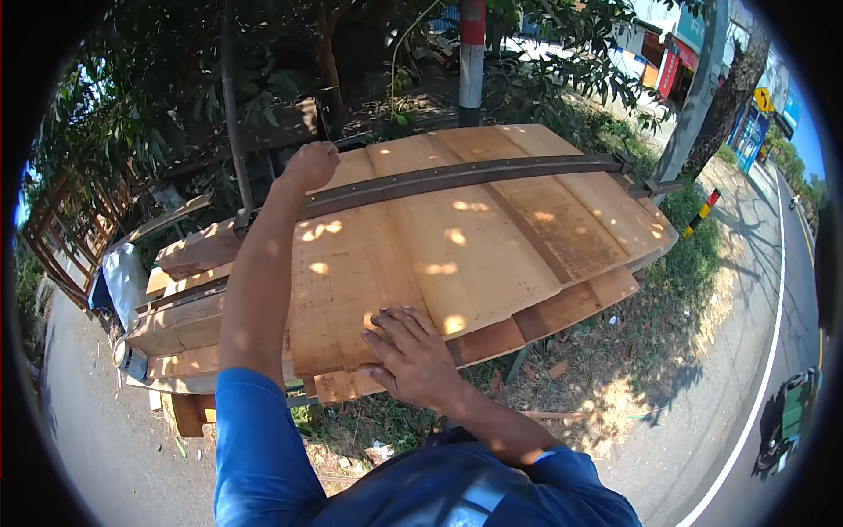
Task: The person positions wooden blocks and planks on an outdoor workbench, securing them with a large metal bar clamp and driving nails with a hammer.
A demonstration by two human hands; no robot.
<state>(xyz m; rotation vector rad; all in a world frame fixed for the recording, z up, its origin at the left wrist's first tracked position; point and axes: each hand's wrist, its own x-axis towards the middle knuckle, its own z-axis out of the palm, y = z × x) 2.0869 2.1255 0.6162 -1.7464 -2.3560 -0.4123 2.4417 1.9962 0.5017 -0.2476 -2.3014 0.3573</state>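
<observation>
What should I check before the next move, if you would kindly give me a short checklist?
1. Right hand placed on the work: ok, palm down on the top boards near their near edge.
2. Left hand holding something: cannot tell, it is curled at the far side, beyond the dark bar.
3. Dark bar lying across the top boards: ok.
4. Dark bar firmly fastened: cannot tell from this view.
5. Lower boards flush with the top ones: not ok, they jut out along the near edge.
6. Metal can clear of both hands: ok, it is at the far left.
</observation>
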